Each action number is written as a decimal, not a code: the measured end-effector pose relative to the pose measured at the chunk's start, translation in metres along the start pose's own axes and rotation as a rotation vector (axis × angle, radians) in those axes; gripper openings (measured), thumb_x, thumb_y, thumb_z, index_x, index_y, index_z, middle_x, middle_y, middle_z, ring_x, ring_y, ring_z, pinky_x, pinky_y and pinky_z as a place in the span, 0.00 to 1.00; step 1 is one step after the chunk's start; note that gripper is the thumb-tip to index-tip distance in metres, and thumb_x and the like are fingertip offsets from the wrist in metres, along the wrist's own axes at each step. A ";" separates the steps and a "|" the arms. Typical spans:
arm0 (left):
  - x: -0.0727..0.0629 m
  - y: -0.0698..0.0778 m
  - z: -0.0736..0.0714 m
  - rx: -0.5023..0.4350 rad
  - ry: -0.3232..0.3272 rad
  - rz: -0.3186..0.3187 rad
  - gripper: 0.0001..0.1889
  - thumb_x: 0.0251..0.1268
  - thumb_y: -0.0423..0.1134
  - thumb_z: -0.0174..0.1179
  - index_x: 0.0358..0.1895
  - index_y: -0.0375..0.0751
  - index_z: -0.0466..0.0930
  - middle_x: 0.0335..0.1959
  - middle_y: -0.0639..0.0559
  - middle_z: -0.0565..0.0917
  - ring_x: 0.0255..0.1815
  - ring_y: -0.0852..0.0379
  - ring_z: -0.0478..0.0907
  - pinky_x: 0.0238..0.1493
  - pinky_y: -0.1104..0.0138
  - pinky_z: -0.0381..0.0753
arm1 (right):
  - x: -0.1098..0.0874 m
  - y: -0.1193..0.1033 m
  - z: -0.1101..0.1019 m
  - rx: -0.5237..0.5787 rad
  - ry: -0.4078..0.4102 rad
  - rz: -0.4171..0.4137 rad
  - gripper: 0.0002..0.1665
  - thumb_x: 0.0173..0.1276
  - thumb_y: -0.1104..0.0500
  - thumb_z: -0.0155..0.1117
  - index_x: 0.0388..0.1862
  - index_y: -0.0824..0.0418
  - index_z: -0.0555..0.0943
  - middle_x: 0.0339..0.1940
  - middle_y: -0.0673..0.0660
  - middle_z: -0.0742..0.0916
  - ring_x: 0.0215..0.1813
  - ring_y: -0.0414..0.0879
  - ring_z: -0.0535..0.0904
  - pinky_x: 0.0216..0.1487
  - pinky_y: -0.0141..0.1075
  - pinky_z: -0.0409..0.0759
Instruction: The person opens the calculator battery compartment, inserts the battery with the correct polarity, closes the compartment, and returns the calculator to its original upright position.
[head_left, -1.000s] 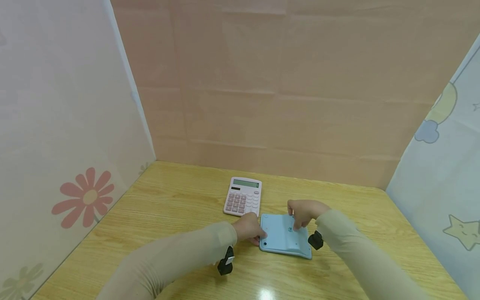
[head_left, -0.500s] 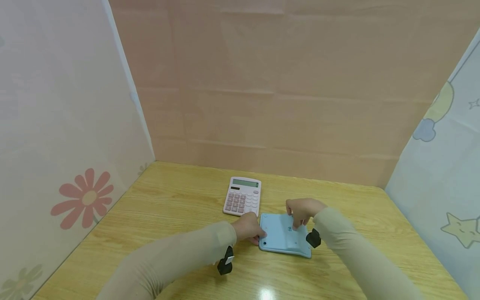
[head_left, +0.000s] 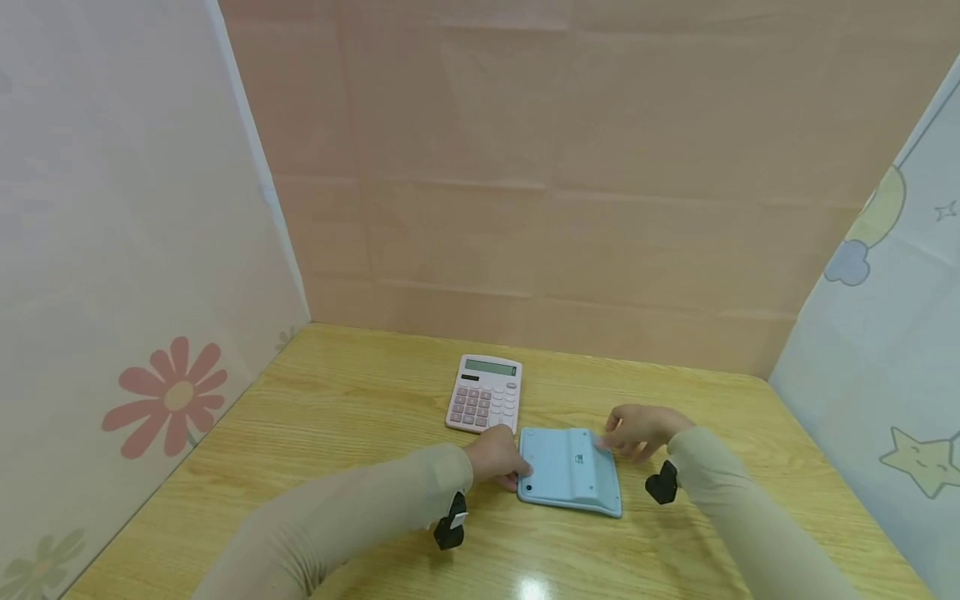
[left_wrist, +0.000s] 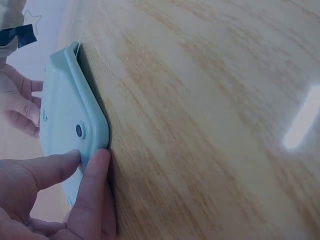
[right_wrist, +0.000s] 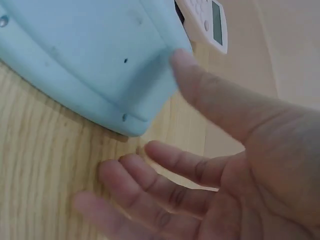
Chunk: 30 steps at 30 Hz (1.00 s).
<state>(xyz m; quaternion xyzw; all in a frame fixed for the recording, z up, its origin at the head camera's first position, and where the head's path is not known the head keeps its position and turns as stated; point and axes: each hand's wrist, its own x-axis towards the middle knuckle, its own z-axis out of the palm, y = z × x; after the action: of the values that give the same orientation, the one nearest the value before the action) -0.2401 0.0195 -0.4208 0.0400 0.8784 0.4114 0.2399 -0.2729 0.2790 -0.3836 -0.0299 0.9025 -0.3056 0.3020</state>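
Observation:
A light blue calculator lies face down on the wooden table, its back with screws and a raised ridge turned up. My left hand pinches its left edge, thumb on the back and index finger along the side, near a round black foot. At the far right corner is my right hand, thumb over the blue back and fingers spread loosely beside the edge, holding nothing. In the right wrist view the blue calculator sits just beyond those fingers. A pink calculator lies face up behind my left hand.
The wooden table runs back to a tan paper wall. Patterned sheets close off the left side and the right side. A black wrist device hangs under my left sleeve, another under my right.
My right hand has let go of the blue calculator's far edge and moved right, its fingers opening. My left hand and both calculators have stayed in place.

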 end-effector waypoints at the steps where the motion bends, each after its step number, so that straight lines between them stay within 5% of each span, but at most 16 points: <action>1: 0.000 0.000 0.000 -0.003 -0.002 -0.001 0.12 0.56 0.31 0.69 0.23 0.33 0.75 0.18 0.45 0.82 0.14 0.59 0.80 0.22 0.71 0.83 | 0.000 0.000 0.002 0.009 -0.006 0.016 0.22 0.67 0.51 0.66 0.45 0.64 0.70 0.29 0.55 0.76 0.30 0.46 0.70 0.34 0.39 0.81; 10: 0.000 -0.001 -0.001 -0.018 -0.008 -0.001 0.11 0.56 0.31 0.69 0.23 0.33 0.75 0.19 0.45 0.82 0.15 0.59 0.81 0.22 0.71 0.84 | 0.000 -0.008 0.011 0.057 -0.017 0.052 0.24 0.65 0.51 0.68 0.47 0.66 0.70 0.38 0.61 0.75 0.37 0.52 0.76 0.37 0.45 0.86; 26: -0.002 0.002 0.001 0.014 -0.002 0.004 0.10 0.57 0.30 0.66 0.22 0.34 0.76 0.18 0.46 0.81 0.17 0.57 0.82 0.23 0.71 0.84 | -0.003 -0.009 0.012 0.092 -0.027 0.051 0.22 0.67 0.53 0.66 0.45 0.67 0.69 0.38 0.62 0.74 0.37 0.52 0.76 0.36 0.45 0.87; 30: -0.003 0.001 0.001 0.008 -0.001 0.013 0.09 0.56 0.29 0.66 0.21 0.34 0.76 0.19 0.45 0.81 0.17 0.57 0.82 0.23 0.70 0.84 | -0.002 -0.007 0.014 0.108 -0.032 0.039 0.19 0.68 0.54 0.65 0.43 0.66 0.69 0.34 0.60 0.74 0.28 0.47 0.73 0.33 0.42 0.86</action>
<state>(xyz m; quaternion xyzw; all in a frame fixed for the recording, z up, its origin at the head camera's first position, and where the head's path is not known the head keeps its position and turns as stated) -0.2370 0.0201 -0.4191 0.0466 0.8797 0.4094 0.2375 -0.2642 0.2661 -0.3870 -0.0008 0.8802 -0.3475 0.3233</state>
